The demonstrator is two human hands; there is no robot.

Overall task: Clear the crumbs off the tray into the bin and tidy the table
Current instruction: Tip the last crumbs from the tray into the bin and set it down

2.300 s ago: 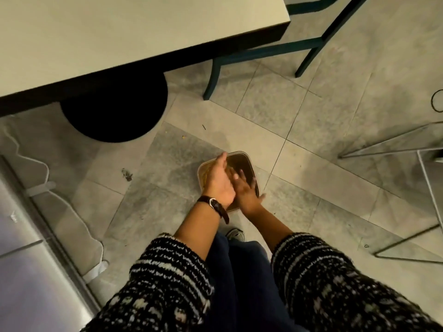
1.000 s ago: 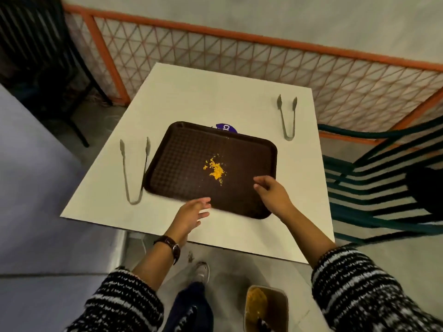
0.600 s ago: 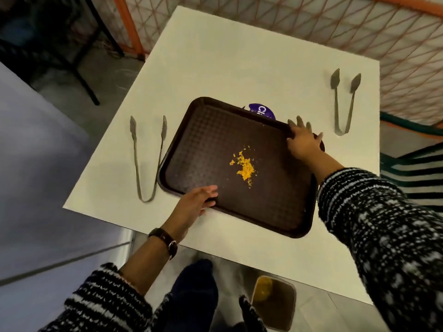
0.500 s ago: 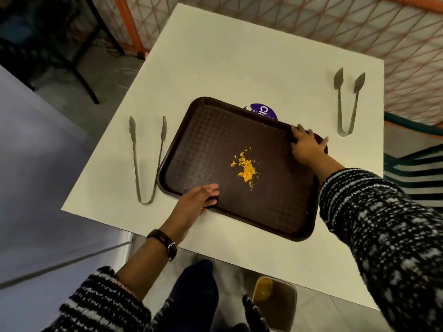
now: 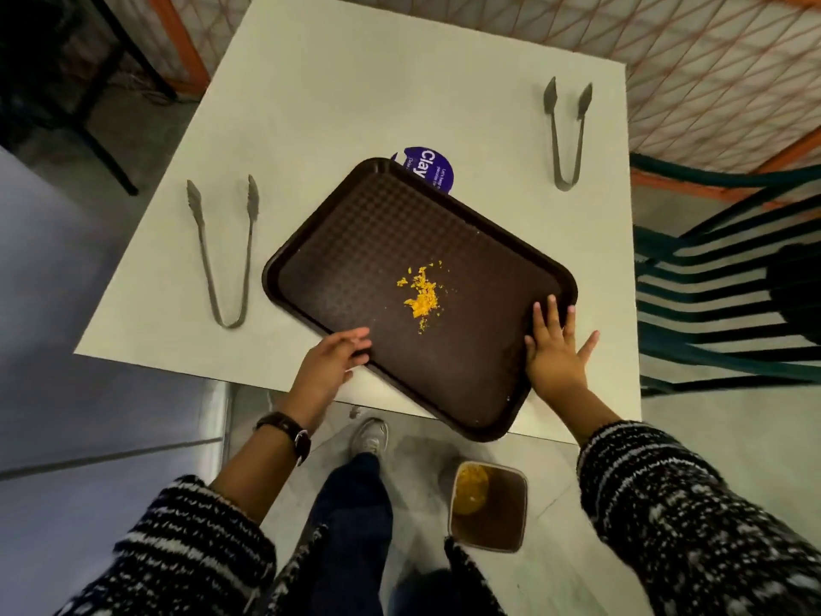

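A dark brown tray (image 5: 355, 242) lies turned at an angle on the white table (image 5: 355, 82), its near corner sticking out past the table's front edge. Yellow crumbs (image 5: 422, 293) sit in a small heap near its middle. My left hand (image 5: 331, 364) grips the tray's near-left rim. My right hand (image 5: 555, 349) lies flat, fingers spread, on the tray's right end. A small brown bin (image 5: 488, 506) with yellow scraps inside stands on the floor below the overhanging corner.
Two metal tongs lie on the table, one pair (image 5: 222, 251) left of the tray, the other (image 5: 566, 131) at the far right. A purple round sticker (image 5: 428, 166) peeks from under the tray's far edge. A green chair (image 5: 719, 277) stands to the right, an orange mesh fence (image 5: 711, 60) behind.
The tray has turned and slid toward me until its corner overhangs the table edge. My right hand moved from the tray's far-right rim to its near-right end.
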